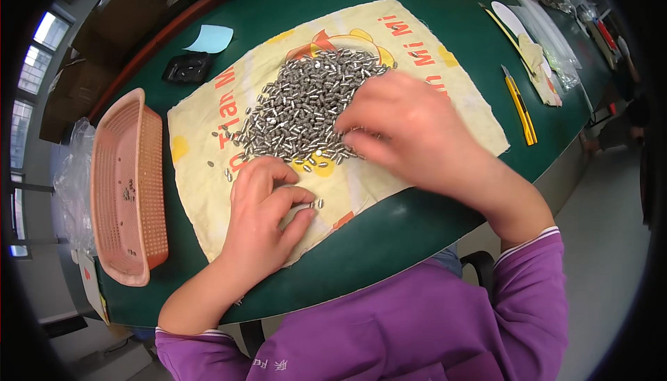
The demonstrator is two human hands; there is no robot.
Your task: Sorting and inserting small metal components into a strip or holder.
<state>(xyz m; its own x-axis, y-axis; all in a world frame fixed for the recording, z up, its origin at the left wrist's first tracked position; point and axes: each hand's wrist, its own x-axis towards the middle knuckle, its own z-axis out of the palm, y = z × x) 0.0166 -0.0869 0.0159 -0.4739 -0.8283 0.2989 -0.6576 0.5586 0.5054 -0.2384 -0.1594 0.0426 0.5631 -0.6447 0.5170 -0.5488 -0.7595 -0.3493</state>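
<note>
A heap of small grey metal barrel-shaped pieces (299, 106) lies spread on a pale yellow printed cloth (472, 113). Slightly blurred, my right hand (410, 127) reaches into the heap's right edge. Its thumb and forefinger stand apart, and its other fingertips are partly hidden. My left hand (260, 207) rests on the cloth at the near side of the heap, fingers bent and spread. By its thumb and forefinger tips lie a couple of loose metal pieces (320, 203), apart from the heap; whether the fingers touch them I cannot tell.
On the left stands a pink plastic basket (154, 193) with several metal pieces inside. Behind the cloth are a black tray (186, 68) and a light blue paper (210, 38). A yellow utility knife (520, 109) lies at right on the green table (389, 221), near clear plastic bags (549, 34).
</note>
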